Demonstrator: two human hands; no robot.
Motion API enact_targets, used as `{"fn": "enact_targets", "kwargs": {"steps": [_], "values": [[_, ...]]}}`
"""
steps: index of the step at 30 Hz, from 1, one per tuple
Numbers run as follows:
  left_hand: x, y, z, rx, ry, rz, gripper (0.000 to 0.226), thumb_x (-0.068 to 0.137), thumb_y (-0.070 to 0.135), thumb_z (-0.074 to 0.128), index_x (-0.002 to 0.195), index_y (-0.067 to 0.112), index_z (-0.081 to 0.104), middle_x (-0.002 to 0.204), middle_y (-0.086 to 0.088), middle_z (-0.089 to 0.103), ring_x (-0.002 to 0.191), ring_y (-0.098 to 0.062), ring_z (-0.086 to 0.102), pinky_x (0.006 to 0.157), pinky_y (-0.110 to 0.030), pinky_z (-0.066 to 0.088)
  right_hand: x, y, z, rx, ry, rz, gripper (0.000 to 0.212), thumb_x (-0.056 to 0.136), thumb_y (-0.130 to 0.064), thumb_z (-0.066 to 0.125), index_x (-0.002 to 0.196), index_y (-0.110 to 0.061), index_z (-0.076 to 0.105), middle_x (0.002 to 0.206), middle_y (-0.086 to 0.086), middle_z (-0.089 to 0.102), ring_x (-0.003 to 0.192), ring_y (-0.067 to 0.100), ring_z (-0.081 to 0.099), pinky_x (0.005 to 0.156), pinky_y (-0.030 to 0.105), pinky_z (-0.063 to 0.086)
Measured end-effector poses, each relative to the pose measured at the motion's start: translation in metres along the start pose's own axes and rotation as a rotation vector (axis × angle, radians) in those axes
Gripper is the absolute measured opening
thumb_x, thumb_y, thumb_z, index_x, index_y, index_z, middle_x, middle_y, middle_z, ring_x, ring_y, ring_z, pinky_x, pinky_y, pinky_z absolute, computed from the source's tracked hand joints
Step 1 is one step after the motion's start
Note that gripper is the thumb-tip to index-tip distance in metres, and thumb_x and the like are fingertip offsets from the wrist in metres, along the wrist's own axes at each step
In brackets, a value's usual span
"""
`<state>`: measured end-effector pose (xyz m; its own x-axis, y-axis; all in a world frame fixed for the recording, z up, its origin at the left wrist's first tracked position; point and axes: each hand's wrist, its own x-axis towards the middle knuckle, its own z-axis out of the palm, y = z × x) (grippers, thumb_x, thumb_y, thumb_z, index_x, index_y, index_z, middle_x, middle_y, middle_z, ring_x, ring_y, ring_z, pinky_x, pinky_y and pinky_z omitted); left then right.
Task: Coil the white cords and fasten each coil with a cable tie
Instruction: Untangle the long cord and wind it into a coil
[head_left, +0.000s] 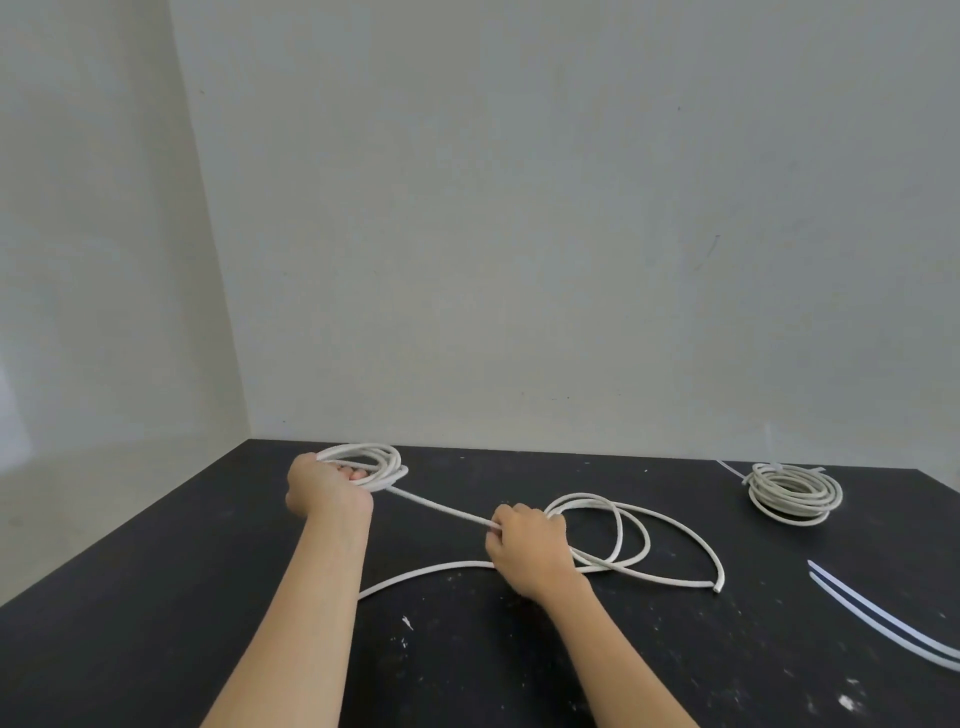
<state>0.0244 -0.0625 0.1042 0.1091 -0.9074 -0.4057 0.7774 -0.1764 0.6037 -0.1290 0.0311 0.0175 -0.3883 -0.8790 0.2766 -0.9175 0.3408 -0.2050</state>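
My left hand grips a small coil of white cord at the far left of the black table. From that coil a straight stretch of the same cord runs to my right hand, which is closed around it. Past my right hand the cord lies in loose loops on the table, with its free end to the right. A finished coil rests at the far right, with a cable tie tail sticking out of it.
Two loose white cable ties lie at the right edge of the table. Grey walls stand behind and to the left of the table. White flecks dot the tabletop near the front.
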Motion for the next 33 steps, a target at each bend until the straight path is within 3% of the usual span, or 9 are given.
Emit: {"fn": "enact_targets", "kwargs": {"steps": [4, 6, 9, 15, 18, 22, 26, 30, 33], "values": [[0.001, -0.003, 0.003, 0.068, 0.018, 0.153, 0.024, 0.095, 0.017, 0.04, 0.071, 0.015, 0.044, 0.073, -0.002, 0.05, 0.056, -0.015, 0.051, 0.047, -0.023, 0.043, 0.004, 0.002, -0.004, 0.223, -0.073, -0.008, 0.01, 0.095, -0.029, 0.039, 0.1, -0.024, 0.045, 0.104, 0.003, 0.062, 0.114, 0.028, 0.047, 0.103, 0.048, 0.032], [0.005, -0.004, 0.006, 0.134, 0.01, 0.24, 0.025, 0.096, 0.023, 0.039, 0.078, 0.009, 0.05, 0.08, -0.004, 0.056, 0.063, -0.019, 0.056, 0.057, -0.026, 0.047, 0.003, 0.009, -0.009, 0.459, -0.098, -0.015, 0.004, 0.095, -0.024, 0.044, 0.097, -0.025, 0.047, 0.086, 0.001, 0.06, 0.083, 0.02, 0.054, 0.085, 0.038, 0.047], [0.015, -0.013, 0.012, 0.426, -0.037, 0.415, 0.038, 0.099, 0.036, 0.032, 0.094, 0.004, 0.052, 0.093, -0.012, 0.059, 0.083, -0.03, 0.059, 0.076, -0.037, 0.05, -0.002, 0.014, -0.023, 0.681, -0.02, -0.035, 0.008, 0.095, -0.022, 0.052, 0.098, -0.026, 0.059, 0.068, -0.007, 0.054, 0.062, 0.006, 0.047, 0.061, 0.019, 0.042], [0.002, -0.054, 0.008, 1.147, -0.504, 0.78, 0.048, 0.101, 0.036, 0.028, 0.123, -0.004, 0.045, 0.116, -0.018, 0.058, 0.108, -0.035, 0.054, 0.088, -0.04, 0.04, 0.002, -0.007, -0.06, 0.621, 0.168, -0.279, 0.018, 0.092, -0.019, 0.059, 0.103, -0.02, 0.073, 0.067, -0.014, 0.063, 0.062, 0.002, 0.054, 0.064, 0.017, 0.042], [0.004, -0.061, 0.004, 1.264, -0.728, 0.578, 0.047, 0.101, 0.038, 0.028, 0.095, 0.003, 0.058, 0.085, -0.011, 0.06, 0.074, -0.022, 0.057, 0.071, -0.033, 0.043, 0.008, -0.006, -0.078, 0.474, 0.196, -0.354, 0.019, 0.093, -0.022, 0.058, 0.103, -0.025, 0.073, 0.079, -0.003, 0.066, 0.073, 0.013, 0.056, 0.072, 0.029, 0.045], [-0.013, -0.063, -0.003, 1.05, -0.895, 0.176, 0.055, 0.1, 0.044, 0.03, 0.061, 0.012, 0.048, 0.052, -0.002, 0.039, 0.04, -0.011, 0.033, 0.048, -0.028, 0.032, 0.012, 0.001, -0.082, 0.592, 0.225, -0.245, 0.013, 0.088, -0.026, 0.065, 0.085, -0.019, 0.075, 0.057, -0.007, 0.057, 0.052, 0.006, 0.044, 0.057, 0.023, 0.039], [-0.021, -0.06, -0.01, 0.923, -1.062, -0.109, 0.057, 0.08, 0.064, 0.045, 0.058, 0.012, 0.044, 0.044, 0.004, 0.026, 0.036, -0.008, 0.019, 0.04, -0.021, 0.018, 0.015, 0.012, -0.081, 0.683, 0.214, -0.036, 0.022, 0.077, -0.037, 0.074, 0.082, -0.015, 0.072, 0.053, -0.008, 0.056, 0.046, 0.004, 0.045, 0.053, 0.02, 0.04], [-0.023, -0.053, -0.007, 0.851, -1.158, -0.152, 0.036, 0.076, 0.04, 0.059, 0.061, 0.011, 0.043, 0.043, 0.006, 0.022, 0.032, -0.006, 0.016, 0.038, -0.016, 0.017, 0.014, 0.017, -0.067, 0.802, 0.087, 0.067, 0.049, 0.084, -0.046, 0.065, 0.067, 0.0, 0.063, 0.051, 0.002, 0.046, 0.049, 0.012, 0.038, 0.054, 0.029, 0.035], [-0.021, -0.056, -0.006, 0.743, -1.12, -0.273, 0.035, 0.079, 0.037, 0.056, 0.056, 0.013, 0.044, 0.04, 0.007, 0.022, 0.03, -0.005, 0.016, 0.037, -0.015, 0.016, 0.009, 0.015, -0.062, 1.158, -0.131, 0.121, 0.056, 0.095, -0.048, 0.047, 0.081, 0.001, 0.07, 0.071, 0.02, 0.064, 0.063, 0.024, 0.059, 0.064, 0.034, 0.048]]}}
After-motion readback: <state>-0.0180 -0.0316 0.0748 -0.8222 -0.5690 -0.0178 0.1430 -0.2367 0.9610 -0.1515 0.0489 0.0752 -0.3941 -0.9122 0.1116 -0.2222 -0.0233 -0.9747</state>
